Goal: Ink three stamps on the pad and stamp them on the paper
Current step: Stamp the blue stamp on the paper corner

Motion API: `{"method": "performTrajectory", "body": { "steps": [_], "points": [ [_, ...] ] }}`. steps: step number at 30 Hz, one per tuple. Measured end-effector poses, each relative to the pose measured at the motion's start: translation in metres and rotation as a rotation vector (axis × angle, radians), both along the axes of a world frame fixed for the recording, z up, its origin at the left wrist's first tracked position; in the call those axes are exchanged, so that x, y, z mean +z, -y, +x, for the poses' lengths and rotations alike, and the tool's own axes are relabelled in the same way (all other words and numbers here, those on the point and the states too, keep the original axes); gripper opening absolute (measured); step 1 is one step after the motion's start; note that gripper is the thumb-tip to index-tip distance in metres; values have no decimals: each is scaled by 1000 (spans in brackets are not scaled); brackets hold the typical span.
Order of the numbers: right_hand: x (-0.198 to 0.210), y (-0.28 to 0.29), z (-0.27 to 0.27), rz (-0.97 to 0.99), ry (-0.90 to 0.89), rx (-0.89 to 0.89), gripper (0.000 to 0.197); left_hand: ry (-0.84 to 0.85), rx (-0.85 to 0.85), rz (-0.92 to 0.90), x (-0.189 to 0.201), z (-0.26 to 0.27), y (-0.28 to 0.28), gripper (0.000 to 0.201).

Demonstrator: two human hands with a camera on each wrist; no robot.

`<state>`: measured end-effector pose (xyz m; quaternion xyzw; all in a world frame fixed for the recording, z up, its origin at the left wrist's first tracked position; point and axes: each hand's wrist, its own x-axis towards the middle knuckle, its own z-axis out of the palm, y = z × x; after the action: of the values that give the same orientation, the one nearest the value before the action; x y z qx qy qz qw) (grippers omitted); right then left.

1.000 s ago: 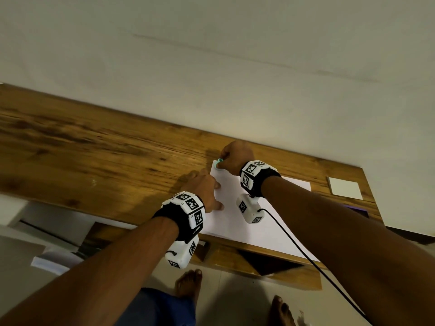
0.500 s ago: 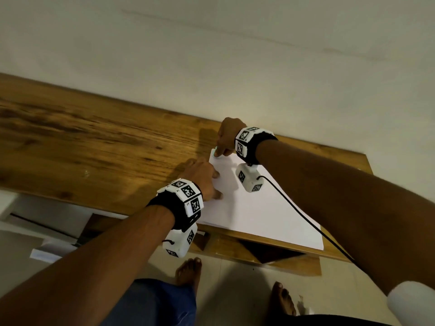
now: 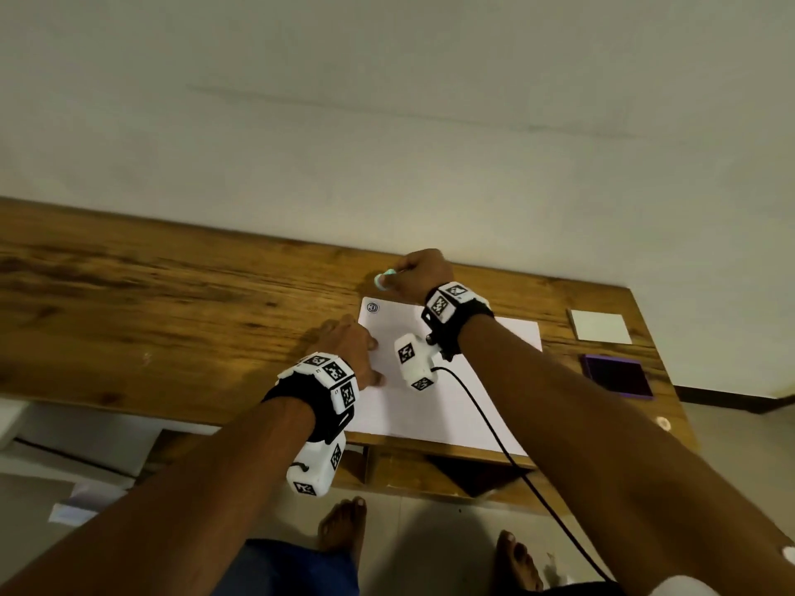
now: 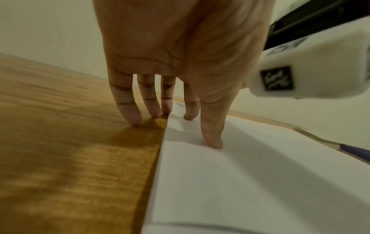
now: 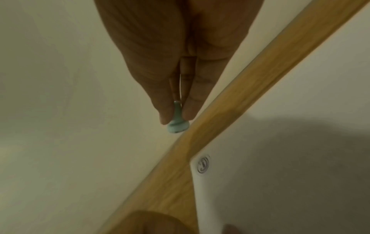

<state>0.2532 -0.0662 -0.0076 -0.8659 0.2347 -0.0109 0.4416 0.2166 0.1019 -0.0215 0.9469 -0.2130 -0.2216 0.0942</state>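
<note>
A white paper sheet (image 3: pixel 430 406) lies on the wooden table (image 3: pixel 172 320). A round blue stamp print (image 3: pixel 373 307) marks its far left corner, also seen as the print (image 5: pixel 203 164) in the right wrist view. My right hand (image 3: pixel 419 275) pinches a small teal stamp (image 3: pixel 383 280) by its stem, lifted just beyond that corner; the teal stamp (image 5: pixel 177 125) hangs head down. My left hand (image 3: pixel 350 352) rests on the sheet's left edge with straight fingers (image 4: pixel 212 136), some on paper, some on wood. A purple ink pad (image 3: pixel 617 375) sits at the far right.
A white square lid or card (image 3: pixel 600 326) lies behind the ink pad. A small white round item (image 3: pixel 663 422) sits near the table's right front corner. A plain wall runs behind the table. Bare feet (image 3: pixel 342 531) stand on the floor below.
My right hand has lifted the teal stamp off the paper's far left corner, leaving a round print there. The left hand stays on the sheet's edge.
</note>
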Motion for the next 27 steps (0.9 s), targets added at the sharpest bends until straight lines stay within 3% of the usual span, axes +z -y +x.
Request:
{"method": "performTrajectory", "body": {
  "steps": [4, 11, 18, 27],
  "points": [
    [10, 28, -20, 200, 72, -107, 21, 0, -6, 26, 2, -2, 3, 74],
    [11, 51, -71, 272, 97, -115, 19, -11, 72, 17, 6, -8, 10, 72],
    [26, 63, -114, 220, 89, -52, 16, -64, 125, -3, 4, -4, 9, 75],
    [47, 96, -148, 198, 143, -123, 19, -150, 279, -100, 1, 17, 17, 73]
  ]
}}
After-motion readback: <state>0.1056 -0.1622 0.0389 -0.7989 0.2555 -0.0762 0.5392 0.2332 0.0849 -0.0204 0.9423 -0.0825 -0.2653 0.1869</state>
